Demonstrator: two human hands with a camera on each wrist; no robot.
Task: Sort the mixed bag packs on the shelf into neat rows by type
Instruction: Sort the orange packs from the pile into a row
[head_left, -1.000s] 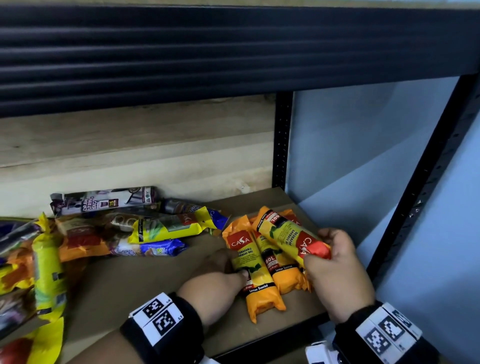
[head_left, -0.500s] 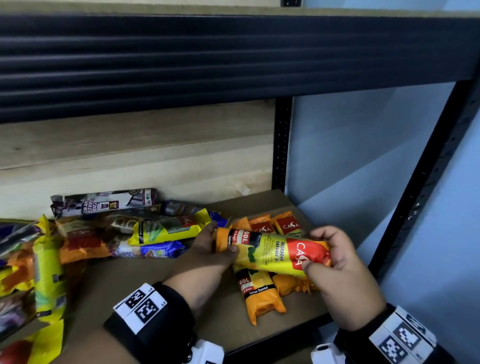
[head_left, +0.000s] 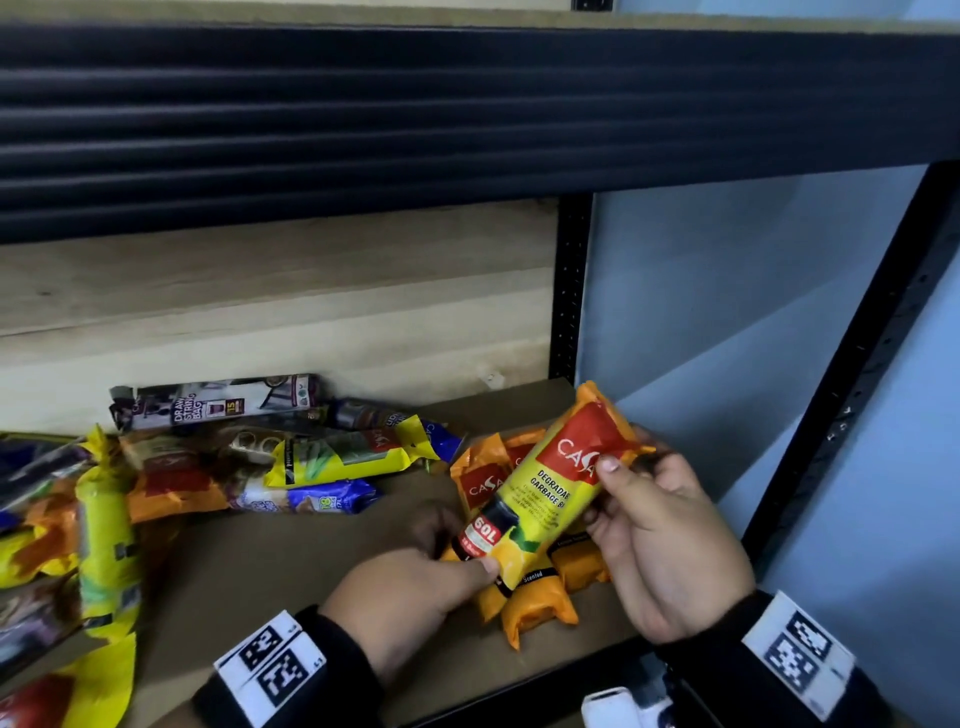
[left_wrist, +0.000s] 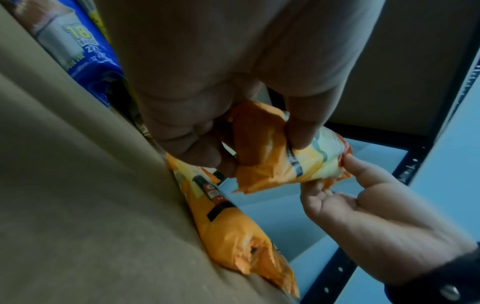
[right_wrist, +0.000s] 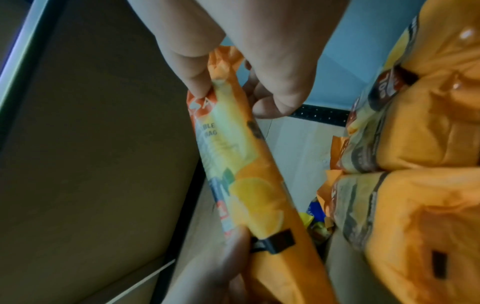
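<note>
Held pack (head_left: 550, 488) reads "CASA", "60L" (also "GARBAGE"); purple pack (head_left: 218, 402) "DRAW STRING BAG".

This looks like a shop or stockroom: a black metal rack (head_left: 571, 291) with board shelves (head_left: 291, 561) carries many packaged garbage bag packs (head_left: 343, 457)

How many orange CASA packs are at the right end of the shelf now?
3 that I can see. One pack is held between the left hand and right hand; two lie side by side under it. It may hide another.
</note>
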